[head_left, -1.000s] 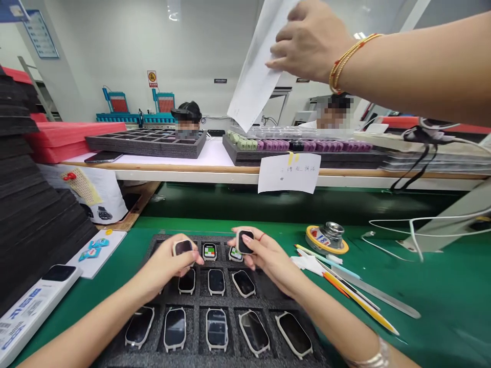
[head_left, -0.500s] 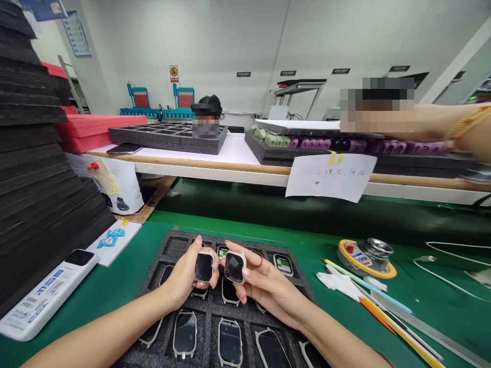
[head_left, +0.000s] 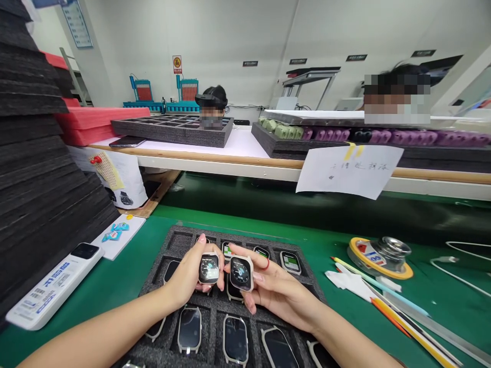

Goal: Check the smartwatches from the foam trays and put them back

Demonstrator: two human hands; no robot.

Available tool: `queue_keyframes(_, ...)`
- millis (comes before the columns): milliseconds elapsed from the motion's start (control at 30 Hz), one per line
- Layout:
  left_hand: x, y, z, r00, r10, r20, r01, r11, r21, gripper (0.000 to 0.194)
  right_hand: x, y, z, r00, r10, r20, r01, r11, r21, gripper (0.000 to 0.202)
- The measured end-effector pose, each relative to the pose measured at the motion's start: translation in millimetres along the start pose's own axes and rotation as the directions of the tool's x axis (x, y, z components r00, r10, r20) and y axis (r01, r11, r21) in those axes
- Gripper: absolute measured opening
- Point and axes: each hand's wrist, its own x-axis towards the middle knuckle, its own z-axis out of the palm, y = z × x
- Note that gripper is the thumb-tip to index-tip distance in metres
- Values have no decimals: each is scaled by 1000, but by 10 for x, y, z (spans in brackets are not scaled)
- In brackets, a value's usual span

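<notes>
My left hand (head_left: 187,278) is closed around a smartwatch case (head_left: 209,268) without a strap, its screen facing me and lit with a dial. Just beside it, my right hand (head_left: 268,283) grips a second smartwatch case (head_left: 241,273) by its edges, and that screen also displays a dial. Both are held above a dark foam tray (head_left: 207,322), slightly apart from each other. Several more strapless watch cases lie in the tray's compartments, such as a dark-screened watch (head_left: 235,340) in front and a watch with a green and white screen (head_left: 290,262) at the right. My hands hide part of the tray.
Tall black foam trays (head_left: 34,153) are stacked at the left, near a white boxed device (head_left: 53,286). To the right lie a tape roll (head_left: 379,258), pens (head_left: 402,301) and a white cable (head_left: 468,278). A shelf (head_left: 268,174) crosses behind; two people are beyond it.
Both held watch screens have gone from dark to lit dials. A co-worker's arm has left the upper right, where a head now shows. The view has shifted slightly.
</notes>
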Motion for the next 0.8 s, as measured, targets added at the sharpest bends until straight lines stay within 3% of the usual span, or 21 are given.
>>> queue_keyframes(600, -22, 40, 13, 998, 57, -17, -57, 998, 38, 62, 7, 36, -10, 996, -83, 42, 85, 996, -35, 34)
queue_keyframes(800, -22, 42, 8, 999, 45, -11, -44, 998, 33, 62, 12, 40, -20, 994, -95, 50, 97, 995, -27, 38)
